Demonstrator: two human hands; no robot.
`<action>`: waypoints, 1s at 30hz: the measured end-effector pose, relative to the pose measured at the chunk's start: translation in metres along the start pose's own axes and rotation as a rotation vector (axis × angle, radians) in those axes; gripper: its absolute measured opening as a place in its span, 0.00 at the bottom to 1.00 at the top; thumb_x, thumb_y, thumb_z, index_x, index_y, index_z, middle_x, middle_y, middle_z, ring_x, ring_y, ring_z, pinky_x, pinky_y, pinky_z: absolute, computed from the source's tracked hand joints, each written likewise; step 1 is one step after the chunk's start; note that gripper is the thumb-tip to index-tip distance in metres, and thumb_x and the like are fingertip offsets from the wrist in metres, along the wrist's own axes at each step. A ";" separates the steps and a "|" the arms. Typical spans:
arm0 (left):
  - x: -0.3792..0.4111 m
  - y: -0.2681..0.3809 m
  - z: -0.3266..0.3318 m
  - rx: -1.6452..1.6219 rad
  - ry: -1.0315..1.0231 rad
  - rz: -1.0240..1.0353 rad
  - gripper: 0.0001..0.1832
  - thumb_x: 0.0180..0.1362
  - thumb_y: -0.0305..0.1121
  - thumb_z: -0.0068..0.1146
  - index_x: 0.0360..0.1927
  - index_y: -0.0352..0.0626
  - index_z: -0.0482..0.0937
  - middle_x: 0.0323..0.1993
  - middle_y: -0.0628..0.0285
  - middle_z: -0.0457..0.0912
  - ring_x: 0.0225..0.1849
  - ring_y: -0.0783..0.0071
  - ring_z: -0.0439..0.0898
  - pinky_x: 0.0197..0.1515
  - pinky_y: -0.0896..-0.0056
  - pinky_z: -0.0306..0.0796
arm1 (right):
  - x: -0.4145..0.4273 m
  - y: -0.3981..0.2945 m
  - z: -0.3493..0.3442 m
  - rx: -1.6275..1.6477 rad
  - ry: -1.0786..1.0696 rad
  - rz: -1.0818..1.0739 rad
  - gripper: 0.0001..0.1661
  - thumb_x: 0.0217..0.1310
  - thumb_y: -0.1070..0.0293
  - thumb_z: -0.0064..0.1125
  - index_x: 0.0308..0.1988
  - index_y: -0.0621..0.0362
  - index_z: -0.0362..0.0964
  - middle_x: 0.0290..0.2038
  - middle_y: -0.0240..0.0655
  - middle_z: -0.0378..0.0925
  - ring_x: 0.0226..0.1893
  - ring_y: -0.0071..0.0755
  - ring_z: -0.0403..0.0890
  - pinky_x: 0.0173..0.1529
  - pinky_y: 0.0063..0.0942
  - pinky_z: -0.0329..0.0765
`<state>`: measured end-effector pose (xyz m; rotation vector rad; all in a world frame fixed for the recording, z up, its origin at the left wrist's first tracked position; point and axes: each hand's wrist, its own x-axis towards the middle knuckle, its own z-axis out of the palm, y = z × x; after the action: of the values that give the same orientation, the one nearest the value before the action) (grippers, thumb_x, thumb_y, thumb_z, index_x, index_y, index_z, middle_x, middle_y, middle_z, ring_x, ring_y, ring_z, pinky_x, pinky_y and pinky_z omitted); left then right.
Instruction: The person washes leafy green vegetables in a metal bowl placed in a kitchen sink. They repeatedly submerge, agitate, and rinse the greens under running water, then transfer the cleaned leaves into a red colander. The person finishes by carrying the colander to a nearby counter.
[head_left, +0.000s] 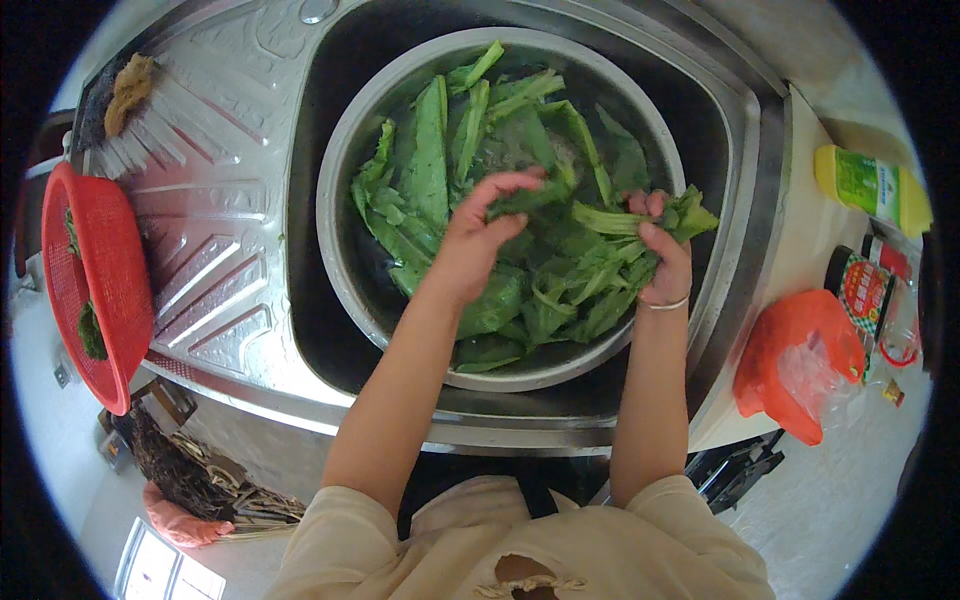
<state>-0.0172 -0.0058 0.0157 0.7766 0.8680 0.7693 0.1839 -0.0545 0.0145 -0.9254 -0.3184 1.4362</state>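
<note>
A round metal basin (346, 296) filled with water and leafy greens (431, 161) stands in the sink bowl. My right hand (664, 251) is closed around a bunch of stems (611, 221) at the basin's right side, and its leafy end (691, 214) sticks out past the rim. Over the middle of the water is my left hand (480, 236), its fingers curled and its thumb apart from them. A green leaf (536, 199) shows between that thumb and the fingers; whether it is gripped is unclear. Broad leaves and torn pieces float around both hands.
Left of the sink bowl lies a ribbed steel drainboard (217, 187) with a brown scrubber (129, 90) in its far corner. A red plastic colander (124, 277) holding some greens stands at its left edge. On the right are a yellow bottle (874, 187), jars (859, 289) and an orange plastic bag (787, 360).
</note>
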 end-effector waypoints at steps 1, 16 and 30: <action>-0.002 0.002 0.002 0.037 -0.085 0.042 0.24 0.39 0.14 0.39 0.42 0.45 0.69 0.51 0.64 0.66 0.55 0.72 0.61 0.54 0.72 0.55 | -0.002 -0.002 0.011 -0.059 -0.051 -0.020 0.15 0.36 0.77 0.57 0.30 0.55 0.63 0.49 0.42 0.64 0.52 0.39 0.62 0.55 0.36 0.58; -0.007 0.056 0.004 0.657 0.024 0.386 0.25 0.43 0.28 0.55 0.49 0.43 0.65 0.51 0.51 0.62 0.55 0.56 0.61 0.53 0.61 0.58 | -0.026 -0.039 0.055 -0.177 0.089 -0.014 0.12 0.41 0.78 0.55 0.31 0.58 0.61 0.30 0.33 0.68 0.32 0.32 0.72 0.40 0.25 0.69; 0.029 -0.078 0.017 1.450 0.221 0.021 0.26 0.42 0.29 0.52 0.50 0.48 0.66 0.44 0.54 0.69 0.45 0.55 0.69 0.47 0.61 0.64 | 0.076 0.070 0.000 -1.707 0.286 0.056 0.28 0.40 0.59 0.57 0.40 0.66 0.64 0.35 0.51 0.72 0.38 0.53 0.73 0.44 0.37 0.70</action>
<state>0.0297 -0.0245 -0.0520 1.9776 1.6150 0.1121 0.1470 0.0077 -0.0600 -2.4354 -1.3872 0.7873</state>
